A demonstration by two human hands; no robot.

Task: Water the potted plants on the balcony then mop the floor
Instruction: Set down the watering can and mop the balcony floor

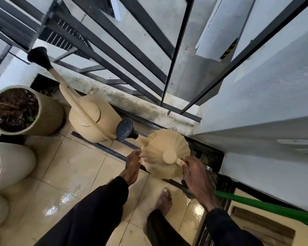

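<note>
Two tan watering cans, two pots and a wet tiled floor around my fingers.

I see the ribbed watering can [164, 153] upright on the floor [69, 166] between my fingers: my right fingers [184, 163] curl round its thin handle, my left fingers [136, 154] lie straight against its side. Its black rose [125, 128] points away beyond the left fingers. Past that rose stands a smooth second watering can [94, 118], long spout rising up-left. Well left of my left fingers are a ribbed pot [48, 114] of dark soil and a plain white pot [16, 162]. A green pole [265, 206] slants away near my right fingers, on the wrist side.
</note>
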